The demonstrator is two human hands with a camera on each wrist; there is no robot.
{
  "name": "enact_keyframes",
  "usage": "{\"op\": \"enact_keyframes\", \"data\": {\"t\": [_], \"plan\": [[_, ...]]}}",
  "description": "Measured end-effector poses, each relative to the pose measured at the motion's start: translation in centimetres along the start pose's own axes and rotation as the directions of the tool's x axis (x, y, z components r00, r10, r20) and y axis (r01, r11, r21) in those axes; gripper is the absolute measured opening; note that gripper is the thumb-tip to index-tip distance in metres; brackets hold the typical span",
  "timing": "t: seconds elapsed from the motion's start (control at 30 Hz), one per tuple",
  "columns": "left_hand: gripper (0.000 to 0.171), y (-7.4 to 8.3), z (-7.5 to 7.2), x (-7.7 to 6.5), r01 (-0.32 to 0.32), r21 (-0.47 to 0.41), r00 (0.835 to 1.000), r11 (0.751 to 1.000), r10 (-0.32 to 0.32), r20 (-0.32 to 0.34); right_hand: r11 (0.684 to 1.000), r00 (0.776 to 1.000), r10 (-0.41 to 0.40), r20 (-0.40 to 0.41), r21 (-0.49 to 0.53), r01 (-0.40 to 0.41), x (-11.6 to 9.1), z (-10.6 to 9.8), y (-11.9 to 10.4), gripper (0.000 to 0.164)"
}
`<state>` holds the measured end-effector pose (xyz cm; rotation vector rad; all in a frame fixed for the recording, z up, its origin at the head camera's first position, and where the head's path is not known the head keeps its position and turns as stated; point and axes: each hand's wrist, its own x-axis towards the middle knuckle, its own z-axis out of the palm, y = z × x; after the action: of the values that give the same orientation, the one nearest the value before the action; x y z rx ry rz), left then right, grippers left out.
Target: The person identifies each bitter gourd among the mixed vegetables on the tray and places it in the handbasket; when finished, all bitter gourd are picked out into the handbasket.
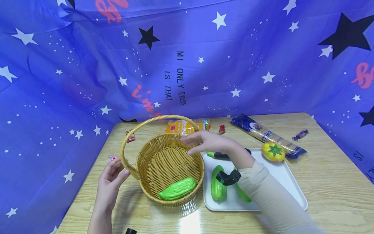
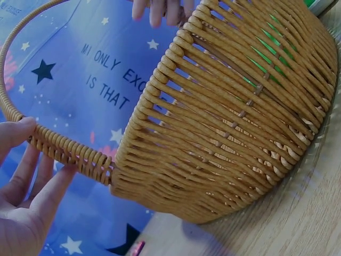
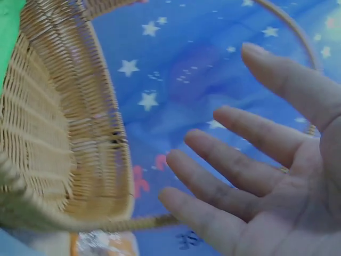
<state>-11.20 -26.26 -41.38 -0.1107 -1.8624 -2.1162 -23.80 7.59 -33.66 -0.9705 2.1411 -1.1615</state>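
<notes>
A round wicker basket (image 1: 168, 159) with an arched handle (image 2: 64, 146) stands on the table, and a green bumpy vegetable (image 1: 178, 189), like a bitter melon, lies inside it against the near wall. My left hand (image 1: 108, 183) pinches the foot of the handle on the left side, thumb on one face and fingertips on the other. Over the basket's right rim, close to the handle's other end, my right hand (image 1: 214, 142) is stretched out with its fingers spread apart. The right wrist view shows that palm (image 3: 287, 202) with nothing in it.
Right of the basket, a white tray (image 1: 292, 191) holds a toy eggplant (image 1: 217, 155), green vegetables (image 1: 218, 187) and a yellow fruit (image 1: 273, 152). Behind lie an orange package (image 1: 178, 127), a long blue-ended noodle packet (image 1: 257, 131) and wrapped candies (image 1: 300, 135). Starry blue cloth (image 1: 187, 65) hangs behind.
</notes>
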Motion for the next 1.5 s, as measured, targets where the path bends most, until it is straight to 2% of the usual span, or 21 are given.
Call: {"op": "enact_keyframes", "data": {"t": [0.23, 0.43, 0.53, 0.8, 1.1, 1.33, 1.5], "plan": [[0.041, 0.1, -0.1, -0.1, 0.007, -0.002, 1.0, 1.0, -0.007, -0.007, 0.999, 0.979, 0.025, -0.201, 0.025, -0.02, -4.8, -0.9, 0.0, 0.058], [0.04, 0.1, -0.2, -0.2, 0.006, 0.004, 1.0, 1.0, -0.006, -0.009, 0.997, 0.936, 0.054, -0.347, -0.027, -0.068, -7.7, -1.4, 0.0, 0.056], [0.04, 0.1, -0.2, -0.2, 0.0, -0.001, 1.0, 1.0, 0.0, -0.007, 0.998, 0.916, 0.06, -0.397, -0.01, -0.07, -8.8, -1.4, -0.3, 0.057], [0.04, 0.1, 0.0, -0.2, 0.005, -0.008, 1.0, 1.0, -0.005, -0.003, 0.998, 0.875, 0.053, -0.482, -0.011, -0.066, -11.0, -1.3, -0.6, 0.057], [0.039, 0.1, 0.0, -0.2, 0.009, 0.002, 1.0, 1.0, -0.009, -0.01, 0.998, 0.848, 0.037, -0.529, -0.019, -0.055, -12.5, -0.8, -0.5, 0.057], [0.041, 0.1, 0.0, -0.2, 0.017, -0.007, 1.0, 1.0, -0.017, -0.001, 0.994, 0.801, 0.061, -0.596, -0.04, -0.106, -14.0, -0.5, -0.5, 0.056], [0.04, 0.2, 0.0, -0.1, 0.026, -0.005, 1.0, 1.0, -0.026, -0.001, 0.994, 0.773, 0.033, -0.634, -0.06, -0.092, -14.8, -0.4, -0.2, 0.055]]}}
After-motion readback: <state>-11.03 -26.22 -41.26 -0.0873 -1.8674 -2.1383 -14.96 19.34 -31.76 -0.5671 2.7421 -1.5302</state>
